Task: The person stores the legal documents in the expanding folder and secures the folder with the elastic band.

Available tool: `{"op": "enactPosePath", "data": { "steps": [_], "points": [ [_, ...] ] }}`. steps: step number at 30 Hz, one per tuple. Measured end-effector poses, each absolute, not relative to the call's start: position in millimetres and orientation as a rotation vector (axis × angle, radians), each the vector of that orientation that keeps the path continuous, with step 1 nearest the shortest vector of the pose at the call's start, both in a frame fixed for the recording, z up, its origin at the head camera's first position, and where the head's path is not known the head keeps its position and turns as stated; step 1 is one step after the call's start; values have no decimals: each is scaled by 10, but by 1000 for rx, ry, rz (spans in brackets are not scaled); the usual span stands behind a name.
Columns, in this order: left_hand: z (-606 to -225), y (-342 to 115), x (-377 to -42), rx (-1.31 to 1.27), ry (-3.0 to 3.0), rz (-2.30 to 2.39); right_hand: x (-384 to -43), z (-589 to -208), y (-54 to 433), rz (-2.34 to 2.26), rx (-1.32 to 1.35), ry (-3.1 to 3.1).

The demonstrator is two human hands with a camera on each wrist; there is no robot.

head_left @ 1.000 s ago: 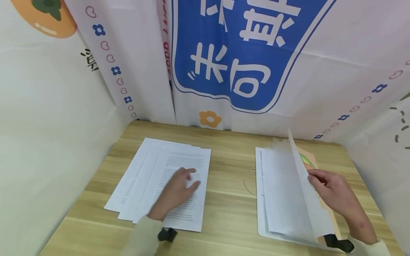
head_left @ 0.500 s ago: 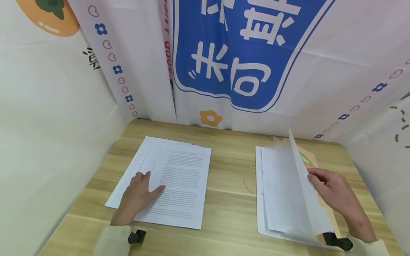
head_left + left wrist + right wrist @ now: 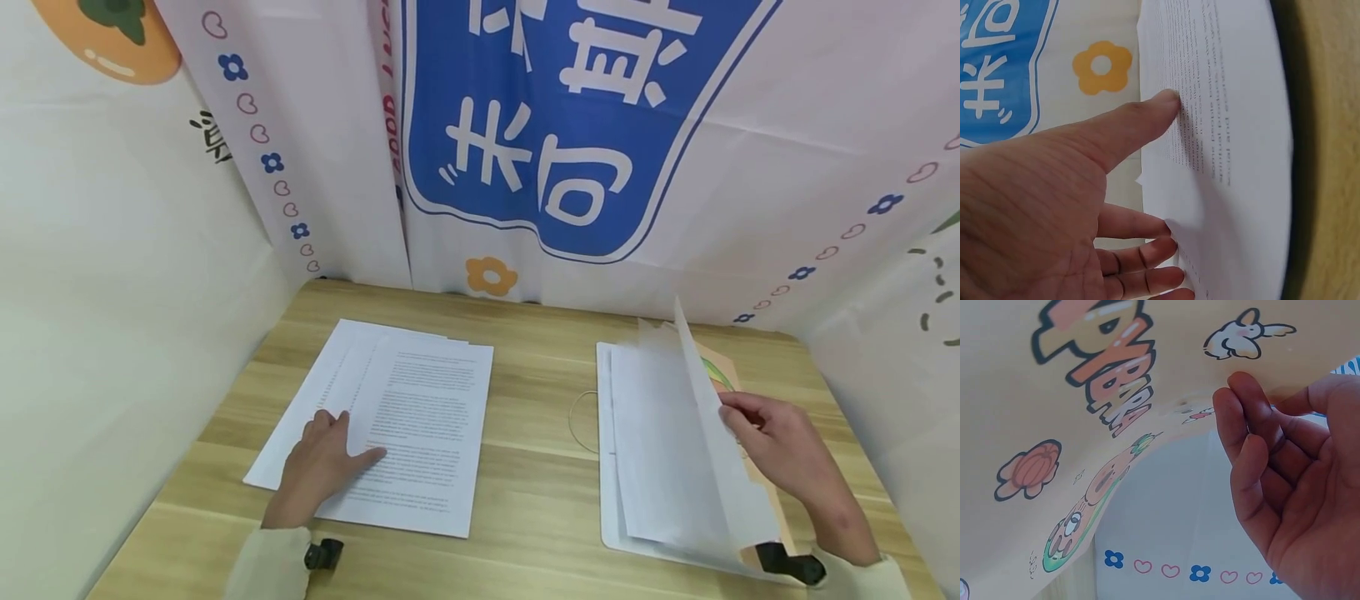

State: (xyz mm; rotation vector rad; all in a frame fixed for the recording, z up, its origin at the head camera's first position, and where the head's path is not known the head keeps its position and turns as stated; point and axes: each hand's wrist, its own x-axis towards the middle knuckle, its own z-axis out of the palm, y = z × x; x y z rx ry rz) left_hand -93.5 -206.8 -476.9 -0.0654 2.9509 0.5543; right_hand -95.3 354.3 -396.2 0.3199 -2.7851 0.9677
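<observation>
Several printed sheets of paper lie overlapping and slightly fanned on the left of the table. My left hand rests on them, thumb spread to the right; the left wrist view shows the thumb and fingertips touching the paper. To the right, a file folder stands partly open, with white and translucent leaves inside. My right hand pinches its raised cover at the right edge. In the right wrist view the tan cover shows cartoon prints and lettering, and hides part of my thumb and fingertips.
A thin elastic loop sticks out from the folder's left side. The wood-grain table meets a printed cloth at the back. Pale cloth walls close in both sides.
My left hand has moved left, from over the middle of the top sheet to the fanned left part of the sheets. My right hand keeps holding the folder cover in place.
</observation>
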Motion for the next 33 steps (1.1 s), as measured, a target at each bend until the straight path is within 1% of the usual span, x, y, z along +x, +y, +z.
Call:
{"op": "enactPosePath", "data": {
  "steps": [6,33],
  "points": [
    [-4821,-2062,-928,7,3000,487,-958,-3979,3526,962,318,-2787],
    [-4888,-2000,-887,15,3078,412,-951,-3946,3533,952,325,-2777]
  ]
}}
